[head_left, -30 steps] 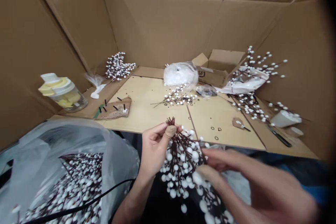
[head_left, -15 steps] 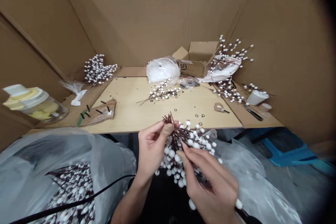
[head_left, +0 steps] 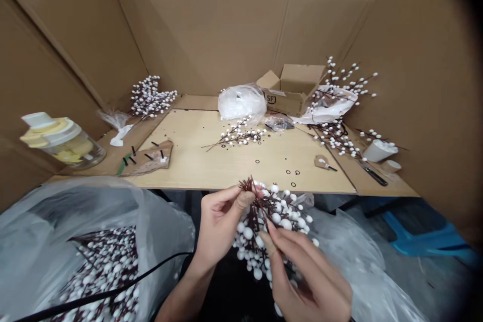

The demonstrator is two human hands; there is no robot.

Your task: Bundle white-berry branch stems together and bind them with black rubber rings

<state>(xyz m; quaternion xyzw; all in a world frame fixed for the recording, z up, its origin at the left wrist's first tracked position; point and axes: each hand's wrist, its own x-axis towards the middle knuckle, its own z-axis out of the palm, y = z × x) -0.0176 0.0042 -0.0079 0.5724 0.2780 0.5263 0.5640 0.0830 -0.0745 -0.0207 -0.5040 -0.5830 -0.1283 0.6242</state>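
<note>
A bundle of dark brown stems with white berries (head_left: pixel 276 218) hangs in front of the table's near edge, its cut stem ends up and its berries spreading down and right. My left hand (head_left: pixel 222 221) pinches the stems just under their ends, thumb on the near side. Lower on the bundle, the thumb and index finger of my right hand (head_left: pixel 305 266) close on a thin stem among the berries. Tape or a covering wraps the tips of my thumbs. Part of the bundle is hidden behind my right hand.
The table (head_left: pixel 196 161) carries a loose berry sprig (head_left: pixel 241 136), small black rings, a bag of white material (head_left: pixel 241 103), an open box (head_left: pixel 285 100) and a knife (head_left: pixel 373 173). A jar (head_left: pixel 68 143) stands left. Below, a plastic bag (head_left: pixel 166 226) holds many berry stems; a blue stool (head_left: pixel 422 231) is right.
The view has shifted, so the table items appear farther right. Both hands and the bundle sit slightly lower in view, with the same grips.
</note>
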